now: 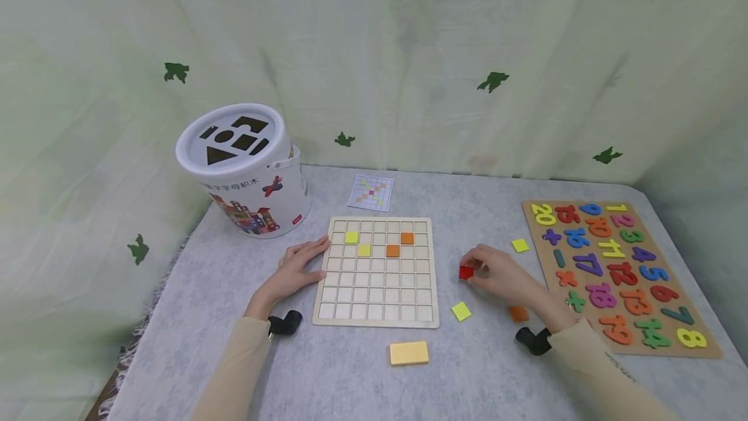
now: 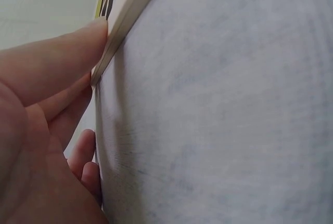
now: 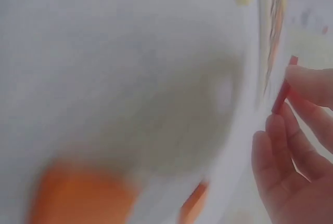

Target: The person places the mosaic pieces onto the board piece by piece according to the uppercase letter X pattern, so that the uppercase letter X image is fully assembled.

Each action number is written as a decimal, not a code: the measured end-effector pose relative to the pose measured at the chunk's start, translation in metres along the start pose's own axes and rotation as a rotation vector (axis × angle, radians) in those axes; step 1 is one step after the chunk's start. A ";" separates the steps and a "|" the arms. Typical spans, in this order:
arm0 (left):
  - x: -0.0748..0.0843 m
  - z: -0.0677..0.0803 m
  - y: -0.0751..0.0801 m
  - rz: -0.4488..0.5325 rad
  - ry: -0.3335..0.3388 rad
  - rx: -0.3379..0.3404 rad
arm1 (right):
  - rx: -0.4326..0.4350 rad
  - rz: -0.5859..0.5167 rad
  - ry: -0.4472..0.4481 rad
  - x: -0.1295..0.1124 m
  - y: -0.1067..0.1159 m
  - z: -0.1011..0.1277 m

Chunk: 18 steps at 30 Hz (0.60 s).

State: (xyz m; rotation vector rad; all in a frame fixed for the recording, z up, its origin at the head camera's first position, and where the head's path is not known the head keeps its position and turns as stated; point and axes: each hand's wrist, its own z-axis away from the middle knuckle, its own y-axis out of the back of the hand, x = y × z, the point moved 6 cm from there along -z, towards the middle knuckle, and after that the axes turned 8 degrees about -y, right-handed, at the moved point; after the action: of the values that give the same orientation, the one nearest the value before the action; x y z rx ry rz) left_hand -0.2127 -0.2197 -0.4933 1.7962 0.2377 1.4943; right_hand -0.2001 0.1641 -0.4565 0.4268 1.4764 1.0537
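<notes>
- Red tile [image 1: 465, 273]: pinched between the thumb and fingers of the right hand [image 1: 497, 271], to the right of the wooden grid board [image 1: 377, 280] and apart from it.
- The left hand [image 1: 292, 273] grasps nothing; its extended fingers and thumb touch the board's left edge.
- Two yellow-green tiles [image 1: 363, 250] sit in cells on the board's far left, set diagonally; two orange tiles [image 1: 393, 251] mirror them on the right.
- Loose on the grey tabletop [image 1: 350, 375], one yellow-green square [image 1: 461, 311] lies between board and right forearm, another beyond the right hand; an orange square [image 1: 518, 314] lies partly under that wrist.
- A pale yellow block [image 1: 409, 353] lies on the near side of the board, a patterned card [image 1: 371, 193] on the far side.
- A white bucket [image 1: 257, 206] stands far left; a number board [image 1: 590, 310] lies at the right.
</notes>
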 end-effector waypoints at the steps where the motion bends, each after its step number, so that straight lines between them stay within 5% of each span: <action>1: 0.000 0.000 0.000 0.003 0.000 0.000 | -0.001 -0.004 0.009 -0.006 -0.002 -0.004; 8: 0.000 -0.001 -0.001 -0.003 -0.008 0.007 | -0.031 -0.047 0.154 -0.045 -0.017 -0.032; 18: 0.001 0.000 -0.001 -0.002 0.001 0.009 | -0.110 -0.131 0.227 -0.091 -0.043 -0.067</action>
State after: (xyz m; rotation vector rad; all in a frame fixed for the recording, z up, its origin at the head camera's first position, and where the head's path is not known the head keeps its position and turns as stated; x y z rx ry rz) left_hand -0.2122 -0.2185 -0.4927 1.8019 0.2468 1.4953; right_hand -0.2290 0.0467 -0.4451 0.1329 1.6139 1.0992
